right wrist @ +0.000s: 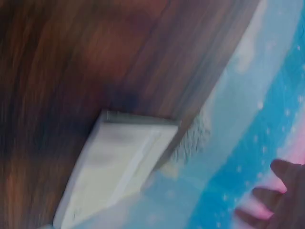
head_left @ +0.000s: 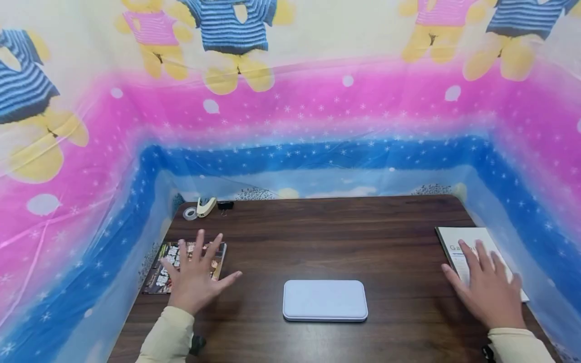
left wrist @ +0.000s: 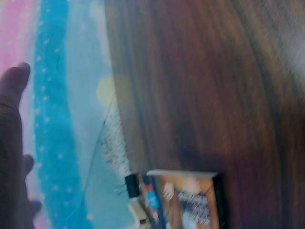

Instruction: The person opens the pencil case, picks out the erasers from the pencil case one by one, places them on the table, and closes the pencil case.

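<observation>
My left hand (head_left: 195, 282) is spread with fingers straight, over a dark book with a colourful printed cover (head_left: 156, 275) at the table's left side; it holds nothing. On the right, my other hand (head_left: 492, 290) is also spread, over a white-covered book (head_left: 458, 242), and holds nothing. Between the two hands a pale, rounded rectangular case (head_left: 325, 299) lies flat, touched by neither. The left wrist view shows the printed book (left wrist: 193, 200) beyond the wrist; in the right wrist view the white book (right wrist: 116, 162) looks blurred.
At the far left corner of the brown wooden table (head_left: 336, 232) are a tape roll (head_left: 190, 214), a cream stapler (head_left: 207, 207) and a black binder clip (head_left: 225, 205). A printed curtain (head_left: 313, 156) surrounds the back and sides of the table.
</observation>
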A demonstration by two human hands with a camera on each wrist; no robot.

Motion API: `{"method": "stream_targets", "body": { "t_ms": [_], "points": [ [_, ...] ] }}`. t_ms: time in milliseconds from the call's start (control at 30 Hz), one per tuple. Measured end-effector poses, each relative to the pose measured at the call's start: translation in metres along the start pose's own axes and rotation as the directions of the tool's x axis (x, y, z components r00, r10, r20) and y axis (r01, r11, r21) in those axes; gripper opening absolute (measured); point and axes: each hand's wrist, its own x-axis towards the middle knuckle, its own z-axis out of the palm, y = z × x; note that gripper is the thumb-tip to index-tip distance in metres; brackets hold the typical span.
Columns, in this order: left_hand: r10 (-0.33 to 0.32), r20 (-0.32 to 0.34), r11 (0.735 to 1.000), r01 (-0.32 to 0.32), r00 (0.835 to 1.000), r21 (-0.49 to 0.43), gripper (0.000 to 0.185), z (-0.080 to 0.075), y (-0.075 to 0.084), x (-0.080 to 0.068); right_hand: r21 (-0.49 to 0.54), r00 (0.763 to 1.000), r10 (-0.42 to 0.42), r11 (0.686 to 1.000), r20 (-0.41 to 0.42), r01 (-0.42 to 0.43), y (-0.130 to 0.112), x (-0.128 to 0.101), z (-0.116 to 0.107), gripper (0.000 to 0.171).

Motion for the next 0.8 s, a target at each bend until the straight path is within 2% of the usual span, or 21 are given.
{"method": "stream_targets", "body": {
  "t_ms": [67, 133, 200, 300, 400, 467, 533, 633, 700, 800],
  "points": [
    [0.083, -0.012, 0.996, -0.084, 0.996, -0.044, 0.114, 0.010, 0.004, 0.002, 0.050, 0.991, -0.119, 0.991, -0.057, 0.122, -0.014, 0.000, 0.009, 0.078],
    [0.174, -0.014, 0.978, -0.175, 0.985, -0.117, 0.119, 0.024, 0.011, 0.004, 0.081, 0.955, -0.268, 0.957, -0.127, 0.279, -0.034, -0.002, 0.020, 0.070],
    [0.252, -0.003, 0.945, -0.247, 0.968, -0.215, 0.122, 0.039, 0.020, 0.004, 0.095, 0.888, -0.415, 0.894, -0.197, 0.439, -0.059, -0.007, 0.035, 0.060],
    [0.321, 0.055, 0.889, -0.281, 0.945, -0.361, 0.122, 0.061, 0.034, 0.002, 0.085, 0.780, -0.573, 0.790, -0.251, 0.608, -0.101, -0.020, 0.060, 0.049],
    [0.372, 0.136, 0.846, -0.275, 0.918, -0.457, 0.122, 0.079, 0.047, 0.001, 0.062, 0.698, -0.676, 0.707, -0.236, 0.705, -0.142, -0.034, 0.082, 0.052],
    [0.414, 0.174, 0.821, -0.284, 0.894, -0.495, 0.121, 0.089, 0.056, 0.000, 0.048, 0.660, -0.722, 0.666, -0.209, 0.744, -0.163, -0.040, 0.092, 0.055],
    [0.451, 0.194, 0.806, -0.303, 0.871, -0.508, 0.121, 0.097, 0.063, -0.002, 0.034, 0.638, -0.750, 0.643, -0.176, 0.765, -0.178, -0.044, 0.101, 0.057],
    [0.496, 0.191, 0.789, -0.349, 0.847, -0.505, 0.122, 0.108, 0.071, -0.006, 0.022, 0.630, -0.767, 0.632, -0.123, 0.774, -0.193, -0.047, 0.108, 0.047],
    [0.514, 0.181, 0.788, -0.379, 0.838, -0.486, 0.123, 0.114, 0.075, -0.008, 0.018, 0.635, -0.768, 0.636, -0.085, 0.771, -0.200, -0.048, 0.111, 0.043],
    [0.520, 0.165, 0.784, -0.392, 0.838, -0.480, 0.121, 0.120, 0.078, -0.011, 0.006, 0.649, -0.760, 0.649, -0.034, 0.761, -0.209, -0.049, 0.114, 0.052]
  ]
}}
